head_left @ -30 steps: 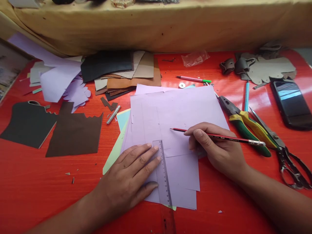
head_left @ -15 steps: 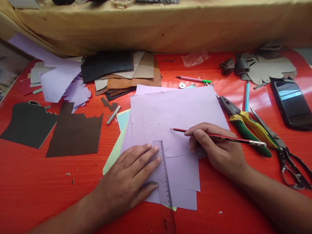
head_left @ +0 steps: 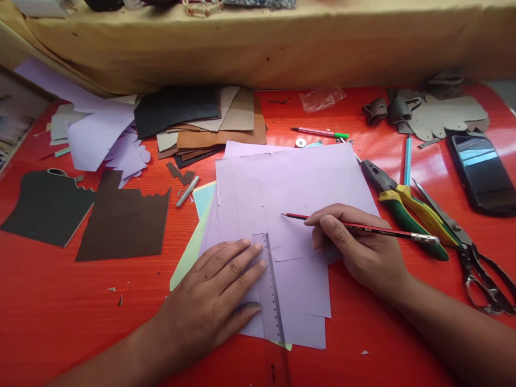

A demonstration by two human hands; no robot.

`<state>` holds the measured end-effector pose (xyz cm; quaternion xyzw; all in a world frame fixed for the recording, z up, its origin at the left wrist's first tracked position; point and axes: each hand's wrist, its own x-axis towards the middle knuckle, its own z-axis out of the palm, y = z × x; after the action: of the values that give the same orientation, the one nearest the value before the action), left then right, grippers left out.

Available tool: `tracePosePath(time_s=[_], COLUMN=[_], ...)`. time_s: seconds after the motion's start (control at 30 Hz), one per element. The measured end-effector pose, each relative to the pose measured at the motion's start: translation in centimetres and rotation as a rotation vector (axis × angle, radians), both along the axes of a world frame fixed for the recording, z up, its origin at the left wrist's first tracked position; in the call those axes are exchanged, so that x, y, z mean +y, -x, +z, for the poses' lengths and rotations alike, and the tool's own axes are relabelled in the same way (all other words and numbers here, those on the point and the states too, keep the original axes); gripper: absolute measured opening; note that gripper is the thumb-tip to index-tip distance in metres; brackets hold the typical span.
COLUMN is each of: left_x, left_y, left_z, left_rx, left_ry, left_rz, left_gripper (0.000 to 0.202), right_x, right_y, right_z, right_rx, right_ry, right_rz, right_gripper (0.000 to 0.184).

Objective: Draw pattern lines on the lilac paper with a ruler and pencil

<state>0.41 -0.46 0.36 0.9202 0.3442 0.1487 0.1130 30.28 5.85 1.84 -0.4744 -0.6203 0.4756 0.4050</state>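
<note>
My left hand [head_left: 220,290] lies flat with its fingers spread, pressing a clear plastic ruler [head_left: 271,290] onto a stack of lilac paper sheets [head_left: 290,183] on the red table [head_left: 60,312]. The ruler runs up and down the sheet along the fingertips. My right hand [head_left: 355,247] is closed on a red pencil [head_left: 387,231], its tip pointing left just over the paper, right of the ruler. Faint pencil lines show on the top sheet.
Green-and-yellow pliers [head_left: 403,207], scissors [head_left: 471,258] and a black phone [head_left: 479,169] lie to the right. Dark leather pieces [head_left: 121,220] sit at left, stacked leather scraps [head_left: 201,121] and lilac cut-offs [head_left: 100,134] at the back. A pink pen [head_left: 318,131] and grey leather parts [head_left: 439,113] lie behind.
</note>
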Motion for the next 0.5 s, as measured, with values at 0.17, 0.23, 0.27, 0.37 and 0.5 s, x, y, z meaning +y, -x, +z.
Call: tracePosePath(time_s=[0.17,0.23,0.27,0.37,0.5], left_x=[0.00,0.00,-0.01,-0.02,-0.04], left_y=[-0.04,-0.05,-0.05,-0.04,-0.02], left_z=[-0.05,-0.03,-0.03,-0.02,-0.05], left_rx=[0.000,0.003,0.005,0.002,0.001], left_ry=[0.000,-0.002,-0.003,-0.013,-0.009], left_rz=[0.000,0.003,0.003,0.006,0.008], left_gripper=[0.044,0.044,0.044,0.043,0.043], right_x=[-0.09,-0.13,-0.13,-0.05,0.04], right_y=[-0.04,-0.05,-0.04,0.01,0.03], right_z=[0.05,0.05,0.04,0.00,0.00], right_rx=[-0.008,-0.015,-0.017,-0.017,-0.014], right_ry=[0.002,0.002,0.002,-0.002,0.003], right_rz=[0.003,0.003,0.002,0.003,0.010], right_gripper=[0.029,0.029,0.029,0.029,0.029])
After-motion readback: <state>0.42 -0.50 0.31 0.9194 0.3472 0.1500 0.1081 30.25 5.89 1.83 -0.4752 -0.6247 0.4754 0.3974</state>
